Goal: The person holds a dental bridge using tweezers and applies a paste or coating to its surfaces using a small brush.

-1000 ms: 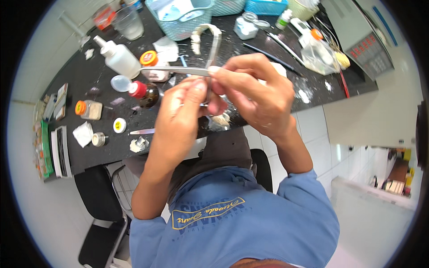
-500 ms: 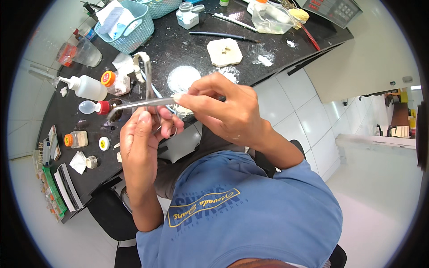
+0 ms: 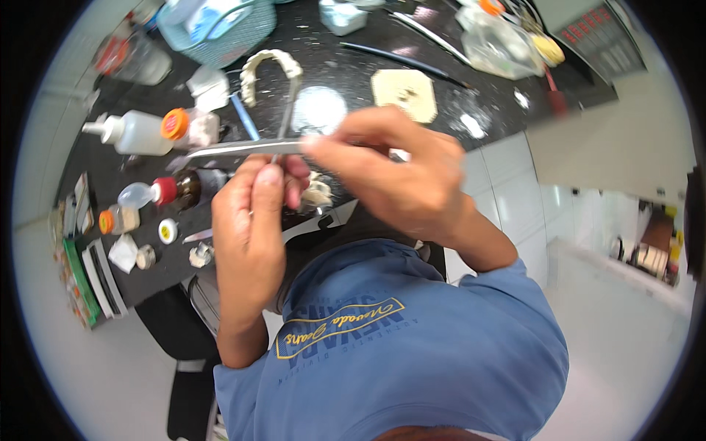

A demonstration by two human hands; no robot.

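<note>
My left hand [image 3: 250,231] is closed round a slim steel clamp-like tool [image 3: 288,109], whose far end carries a cream horseshoe-shaped dental piece [image 3: 271,56] above the counter. My right hand [image 3: 404,173] pinches a long flat metal instrument [image 3: 232,149] laid crosswise over that tool, just above my left fingertips; motion blurs this hand. Behind lie a pale blue stick [image 3: 244,116], a round white patch [image 3: 318,110] and a cream square block [image 3: 404,94]. Some cream material [image 3: 316,191] shows beside my left fingers, partly hidden.
Bottles and jars [image 3: 143,132] crowd the left of the dark counter [image 3: 485,95]. A blue basket [image 3: 220,33] stands at the back. Dark and silver rods [image 3: 397,57], a plastic bag [image 3: 500,51] and a grey panel device [image 3: 603,44] lie toward the right. A black chair [image 3: 165,323] is at lower left.
The view has swung about. Against the counter, both hands and their tools have shifted slightly rightward since half a second ago, the instrument still lying across the clamp-like tool.
</note>
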